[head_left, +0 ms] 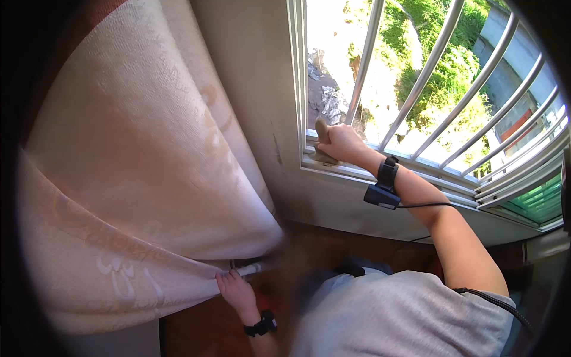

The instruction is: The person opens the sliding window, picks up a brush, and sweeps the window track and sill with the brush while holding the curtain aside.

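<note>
My left hand (236,290) is closed on the edge of a pale cream curtain (151,154), pulling its fabric into a fold. The curtain has an embossed pattern and hangs over the left side of the head view. My right hand (345,143) reaches to the lower corner of the window frame (339,169). A brownish cloth (322,130) is gripped in its fingers and pressed against the sill track, beside the metal bars. Part of the cloth is hidden under the hand.
Several metal bars (423,74) cross the window opening, with greenery and a building outside. A green glass pane (535,201) is at the right. Black devices are strapped to both wrists, and a cable (425,206) runs from the right one. Below is a reddish-brown floor (205,330).
</note>
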The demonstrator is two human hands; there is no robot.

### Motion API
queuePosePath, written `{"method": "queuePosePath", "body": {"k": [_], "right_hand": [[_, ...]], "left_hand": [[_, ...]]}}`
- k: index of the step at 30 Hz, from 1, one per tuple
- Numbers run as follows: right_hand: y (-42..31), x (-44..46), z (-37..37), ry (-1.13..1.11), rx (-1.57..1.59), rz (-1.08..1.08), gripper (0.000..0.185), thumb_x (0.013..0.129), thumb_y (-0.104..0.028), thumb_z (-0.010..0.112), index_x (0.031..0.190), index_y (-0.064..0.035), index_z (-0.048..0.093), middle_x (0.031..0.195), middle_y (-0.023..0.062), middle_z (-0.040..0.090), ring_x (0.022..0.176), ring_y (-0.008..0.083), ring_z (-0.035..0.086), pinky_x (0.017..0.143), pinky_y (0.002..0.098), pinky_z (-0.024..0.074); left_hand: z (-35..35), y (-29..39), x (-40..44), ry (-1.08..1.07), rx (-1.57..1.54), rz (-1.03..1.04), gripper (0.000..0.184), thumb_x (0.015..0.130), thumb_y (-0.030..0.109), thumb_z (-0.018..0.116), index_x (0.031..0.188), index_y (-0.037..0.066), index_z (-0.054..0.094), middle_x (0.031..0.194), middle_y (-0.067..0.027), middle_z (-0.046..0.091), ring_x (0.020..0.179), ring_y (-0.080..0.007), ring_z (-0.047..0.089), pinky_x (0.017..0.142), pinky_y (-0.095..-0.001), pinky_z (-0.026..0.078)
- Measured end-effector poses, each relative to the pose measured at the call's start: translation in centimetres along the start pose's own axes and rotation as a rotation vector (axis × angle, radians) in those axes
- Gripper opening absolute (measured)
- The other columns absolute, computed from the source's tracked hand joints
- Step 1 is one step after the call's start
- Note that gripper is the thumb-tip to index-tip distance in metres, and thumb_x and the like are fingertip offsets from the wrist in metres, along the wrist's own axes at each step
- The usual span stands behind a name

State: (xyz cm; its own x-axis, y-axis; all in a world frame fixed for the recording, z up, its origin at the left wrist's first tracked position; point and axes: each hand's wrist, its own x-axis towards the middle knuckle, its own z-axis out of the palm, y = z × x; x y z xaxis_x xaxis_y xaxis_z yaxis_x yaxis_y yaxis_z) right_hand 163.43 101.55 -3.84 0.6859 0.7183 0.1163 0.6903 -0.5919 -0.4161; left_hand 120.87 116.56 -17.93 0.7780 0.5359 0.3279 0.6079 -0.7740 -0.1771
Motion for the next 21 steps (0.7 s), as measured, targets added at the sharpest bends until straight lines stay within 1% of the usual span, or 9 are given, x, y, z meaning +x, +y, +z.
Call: {"method": "queuePosePath", "body": {"k": [2, 4, 5, 8, 12, 14, 15, 18, 21], "right_hand": [[0.8, -0.7, -2.1, -0.022, -0.01, 0.025, 0.026, 0.079, -0.029, 0.068, 0.085, -0.0039, 0.069, 0.079, 0.0163, 0.07, 0.077, 0.0332, 0.068, 0.074, 0.0414, 0.0536], [1.5, -0.9, -3.2, 0.009, 0.135, 0.025, 0.026, 0.077, -0.026, 0.071, 0.087, -0.002, 0.071, 0.079, 0.0142, 0.071, 0.076, 0.0264, 0.07, 0.072, 0.0361, 0.0543], [1.6, -0.7, -2.9, 0.006, 0.128, 0.022, 0.026, 0.077, -0.026, 0.071, 0.087, -0.002, 0.071, 0.079, 0.0142, 0.071, 0.076, 0.0264, 0.07, 0.072, 0.0361, 0.0543], [1.2, 0.2, 0.1, 0.095, 0.605, 0.05, 0.023, 0.078, -0.018, 0.076, 0.092, 0.0001, 0.071, 0.079, 0.0107, 0.071, 0.077, 0.0145, 0.069, 0.07, 0.0287, 0.0535], [1.6, -0.1, 2.9, 0.159, 0.528, -0.007, 0.025, 0.078, -0.02, 0.076, 0.096, -0.0026, 0.071, 0.08, 0.011, 0.072, 0.077, 0.0194, 0.071, 0.071, 0.0315, 0.054], [1.5, -0.7, 0.4, -0.002, 0.091, -0.03, 0.024, 0.077, -0.024, 0.075, 0.093, -0.0061, 0.072, 0.079, 0.0124, 0.071, 0.075, 0.0233, 0.07, 0.071, 0.0342, 0.0538], [0.9, -1.2, -1.2, -0.036, 0.021, 0.0, 0.023, 0.076, -0.026, 0.074, 0.091, -0.0084, 0.072, 0.078, 0.0143, 0.07, 0.073, 0.0259, 0.069, 0.071, 0.0357, 0.0534], [1.1, -1.5, -2.4, -0.027, 0.23, 0.002, 0.022, 0.077, -0.023, 0.074, 0.092, -0.0065, 0.071, 0.077, 0.0117, 0.071, 0.074, 0.0227, 0.07, 0.071, 0.0337, 0.0536], [0.5, 0.1, 0.3, 0.124, 0.514, 0.015, 0.019, 0.079, -0.015, 0.074, 0.094, -0.0033, 0.071, 0.081, 0.008, 0.072, 0.078, 0.0136, 0.069, 0.072, 0.0284, 0.0535]], "left_hand": [[-0.1, -0.1, 0.0, -0.025, -0.061, -0.05, 0.015, 0.074, 0.0, 0.052, 0.084, -0.004, 0.062, 0.078, -0.0179, 0.061, 0.085, -0.0321, 0.057, 0.113, -0.0433, 0.031], [0.4, -0.2, -0.1, 0.0, -0.055, -0.063, 0.015, 0.074, 0.0, 0.052, 0.084, -0.004, 0.062, 0.078, -0.0179, 0.06, 0.085, -0.0321, 0.057, 0.113, -0.0432, 0.031], [0.4, -0.3, -0.4, 0.017, -0.035, -0.058, 0.015, 0.073, 0.0, 0.052, 0.084, -0.004, 0.062, 0.078, -0.0178, 0.06, 0.085, -0.032, 0.057, 0.113, -0.0432, 0.031], [0.4, -0.5, 0.0, -0.04, -0.124, -0.056, 0.015, 0.074, 0.001, 0.052, 0.084, -0.004, 0.062, 0.078, -0.0176, 0.06, 0.086, -0.0319, 0.057, 0.113, -0.0432, 0.031], [1.2, -1.5, 0.1, 0.017, -0.116, 0.012, 0.014, 0.075, 0.001, 0.052, 0.084, -0.004, 0.061, 0.079, -0.0177, 0.061, 0.086, -0.0319, 0.057, 0.112, -0.0433, 0.031], [0.9, -1.8, -0.1, 0.042, -0.101, 0.037, 0.014, 0.076, 0.001, 0.051, 0.084, -0.004, 0.062, 0.08, -0.0177, 0.061, 0.086, -0.0317, 0.058, 0.112, -0.0435, 0.033], [0.6, -2.4, 0.0, 0.04, -0.105, 0.044, 0.014, 0.076, 0.001, 0.051, 0.084, -0.004, 0.062, 0.08, -0.0177, 0.061, 0.086, -0.0317, 0.058, 0.112, -0.0435, 0.033], [0.3, -2.4, 0.3, -0.004, -0.158, 0.017, 0.015, 0.076, 0.001, 0.051, 0.085, -0.004, 0.062, 0.08, -0.0175, 0.061, 0.086, -0.0313, 0.058, 0.111, -0.043, 0.033], [0.5, -3.0, 0.7, 0.027, -0.144, 0.04, 0.015, 0.076, 0.001, 0.051, 0.085, -0.004, 0.062, 0.08, -0.0172, 0.061, 0.087, -0.0309, 0.058, 0.111, -0.0425, 0.033]]}}
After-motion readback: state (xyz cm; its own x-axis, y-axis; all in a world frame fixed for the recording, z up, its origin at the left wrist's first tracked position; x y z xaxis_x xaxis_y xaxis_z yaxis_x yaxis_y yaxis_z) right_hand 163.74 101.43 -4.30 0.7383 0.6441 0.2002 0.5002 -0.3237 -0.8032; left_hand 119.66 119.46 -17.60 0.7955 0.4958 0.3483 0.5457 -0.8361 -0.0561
